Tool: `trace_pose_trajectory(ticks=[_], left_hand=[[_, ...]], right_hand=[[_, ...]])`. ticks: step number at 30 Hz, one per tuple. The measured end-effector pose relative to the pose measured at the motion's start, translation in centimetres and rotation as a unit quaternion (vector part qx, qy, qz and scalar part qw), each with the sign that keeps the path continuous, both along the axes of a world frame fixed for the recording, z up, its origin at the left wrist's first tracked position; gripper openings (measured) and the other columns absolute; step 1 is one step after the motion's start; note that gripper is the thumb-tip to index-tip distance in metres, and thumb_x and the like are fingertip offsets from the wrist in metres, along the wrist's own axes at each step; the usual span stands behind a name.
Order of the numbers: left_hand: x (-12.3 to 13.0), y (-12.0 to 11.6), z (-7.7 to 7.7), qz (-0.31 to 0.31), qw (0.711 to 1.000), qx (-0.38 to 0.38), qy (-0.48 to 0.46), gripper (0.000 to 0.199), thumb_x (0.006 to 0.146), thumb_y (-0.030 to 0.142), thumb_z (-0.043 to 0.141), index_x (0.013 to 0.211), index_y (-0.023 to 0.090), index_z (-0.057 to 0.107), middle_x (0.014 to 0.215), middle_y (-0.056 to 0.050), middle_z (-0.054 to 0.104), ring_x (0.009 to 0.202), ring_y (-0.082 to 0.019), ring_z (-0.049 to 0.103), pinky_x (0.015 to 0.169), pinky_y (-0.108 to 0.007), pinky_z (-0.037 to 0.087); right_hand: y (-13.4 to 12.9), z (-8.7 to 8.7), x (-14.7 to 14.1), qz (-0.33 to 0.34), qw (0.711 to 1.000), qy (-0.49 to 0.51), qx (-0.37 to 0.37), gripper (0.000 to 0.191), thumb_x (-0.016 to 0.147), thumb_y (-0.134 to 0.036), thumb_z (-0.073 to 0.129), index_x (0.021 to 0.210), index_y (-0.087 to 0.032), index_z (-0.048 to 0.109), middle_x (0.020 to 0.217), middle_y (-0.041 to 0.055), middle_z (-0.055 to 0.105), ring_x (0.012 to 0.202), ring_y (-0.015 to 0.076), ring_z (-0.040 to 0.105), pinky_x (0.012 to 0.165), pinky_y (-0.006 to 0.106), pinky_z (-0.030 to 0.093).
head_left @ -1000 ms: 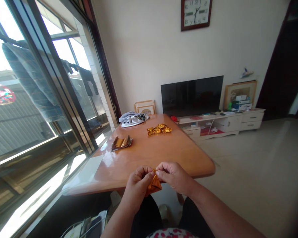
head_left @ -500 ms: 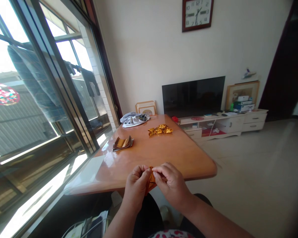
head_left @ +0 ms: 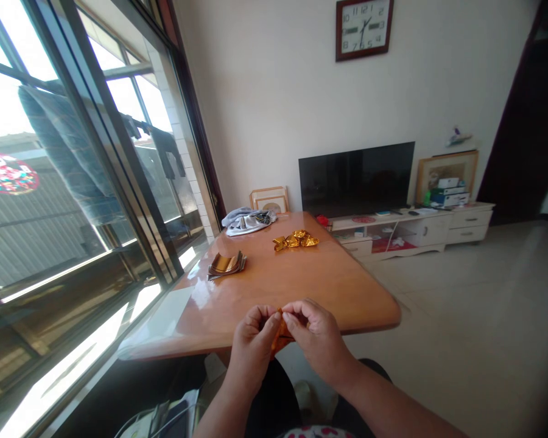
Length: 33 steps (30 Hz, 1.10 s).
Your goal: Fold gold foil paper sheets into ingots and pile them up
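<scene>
A piece of shiny gold foil (head_left: 281,342) hangs between my hands at the table's near edge. My left hand (head_left: 254,340) pinches its top from the left, thumb against curled fingers. From the right, my right hand (head_left: 314,337) pinches the same top edge, its fingertips nearly touching those of the left. Beyond them on the wooden table (head_left: 301,286) lies a cluster of folded gold foil pieces (head_left: 296,240). A curved stack of gold-brown sheets (head_left: 227,264) rests to the left of that cluster.
Bundled grey cloth (head_left: 248,221) sits at the table's far end, near small frames (head_left: 269,199). A large window (head_left: 95,152) runs along the left. Past the table stands a white cabinet (head_left: 468,225) beside a black television (head_left: 358,179). Cables and items lie below, at lower left.
My fingertips have drawn slightly closer together at the foil's top, and the right fingers are a little more curled. The view has shifted very slightly.
</scene>
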<state>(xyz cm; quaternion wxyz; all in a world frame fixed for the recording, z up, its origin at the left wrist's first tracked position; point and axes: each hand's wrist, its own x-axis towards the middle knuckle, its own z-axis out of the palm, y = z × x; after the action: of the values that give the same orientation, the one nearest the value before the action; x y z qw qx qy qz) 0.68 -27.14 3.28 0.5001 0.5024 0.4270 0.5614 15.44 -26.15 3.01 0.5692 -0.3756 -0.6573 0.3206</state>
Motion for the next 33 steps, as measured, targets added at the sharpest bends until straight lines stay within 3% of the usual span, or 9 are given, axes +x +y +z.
trace_pose_trajectory(ticks=[4,7,11,16,22,28,33], left_hand=[[-0.1,0.0,0.2,0.0,0.999,0.017,0.027,0.028,0.083,0.04,0.072,0.087,0.016,0.06,0.063,0.003,0.058,0.05,-0.007,0.045,0.049,-0.018,0.036],[-0.1,-0.1,0.4,0.005,0.997,0.034,0.067,0.028,0.084,0.042,0.071,0.087,0.016,0.06,0.065,0.002,0.059,0.052,-0.007,0.046,0.051,-0.019,0.037],[-0.3,-0.3,0.7,0.032,0.985,0.07,0.155,0.026,0.086,0.041,0.068,0.085,0.016,0.062,0.069,0.0,0.06,0.057,-0.009,0.048,0.054,-0.02,0.039],[-0.5,-0.1,0.5,0.061,0.957,0.136,0.249,0.024,0.087,0.04,0.067,0.08,0.017,0.065,0.076,-0.003,0.063,0.07,-0.015,0.055,0.063,-0.024,0.044],[-0.8,0.2,0.3,0.006,0.964,0.119,0.238,0.024,0.088,0.041,0.066,0.089,0.017,0.068,0.082,-0.005,0.068,0.074,-0.017,0.061,0.067,-0.026,0.048],[-0.7,0.0,0.2,-0.052,0.974,0.098,0.198,0.027,0.09,0.043,0.065,0.084,0.017,0.067,0.084,-0.007,0.067,0.081,-0.019,0.065,0.071,-0.029,0.055],[-1.0,0.4,-0.4,-0.051,0.985,0.043,0.159,0.03,0.087,0.045,0.067,0.085,0.016,0.061,0.077,-0.004,0.065,0.067,-0.014,0.062,0.062,-0.025,0.052]], right_hand=[[0.3,0.0,0.2,0.083,0.99,0.066,-0.091,0.013,0.089,-0.03,0.062,0.09,-0.018,0.067,0.079,0.0005,0.065,0.073,0.0153,0.06,0.068,0.027,0.051],[0.7,-0.2,0.5,0.12,0.982,0.085,-0.118,0.016,0.088,-0.033,0.065,0.09,-0.017,0.066,0.079,-0.0003,0.063,0.072,0.0144,0.058,0.067,0.026,0.051],[1.0,-0.1,1.0,0.11,0.988,0.042,-0.102,0.015,0.088,-0.033,0.065,0.089,-0.018,0.066,0.079,-0.0001,0.063,0.073,0.0146,0.058,0.067,0.026,0.051],[1.1,0.5,1.9,0.08,0.995,-0.06,-0.029,0.011,0.089,-0.026,0.061,0.083,-0.019,0.065,0.076,-0.0009,0.064,0.071,0.0138,0.058,0.065,0.024,0.046],[0.9,1.1,2.8,0.067,0.989,-0.127,0.042,0.011,0.09,-0.019,0.057,0.079,-0.02,0.06,0.077,-0.0014,0.062,0.071,0.0129,0.057,0.065,0.024,0.043],[1.0,0.6,3.0,0.083,0.988,-0.129,0.027,0.011,0.092,-0.021,0.055,0.081,-0.02,0.059,0.077,-0.0012,0.061,0.071,0.013,0.056,0.064,0.024,0.043],[1.3,-0.1,2.5,0.096,0.991,-0.088,-0.02,0.017,0.095,-0.031,0.054,0.084,-0.019,0.06,0.075,-0.0014,0.06,0.07,0.0134,0.055,0.064,0.024,0.043]])
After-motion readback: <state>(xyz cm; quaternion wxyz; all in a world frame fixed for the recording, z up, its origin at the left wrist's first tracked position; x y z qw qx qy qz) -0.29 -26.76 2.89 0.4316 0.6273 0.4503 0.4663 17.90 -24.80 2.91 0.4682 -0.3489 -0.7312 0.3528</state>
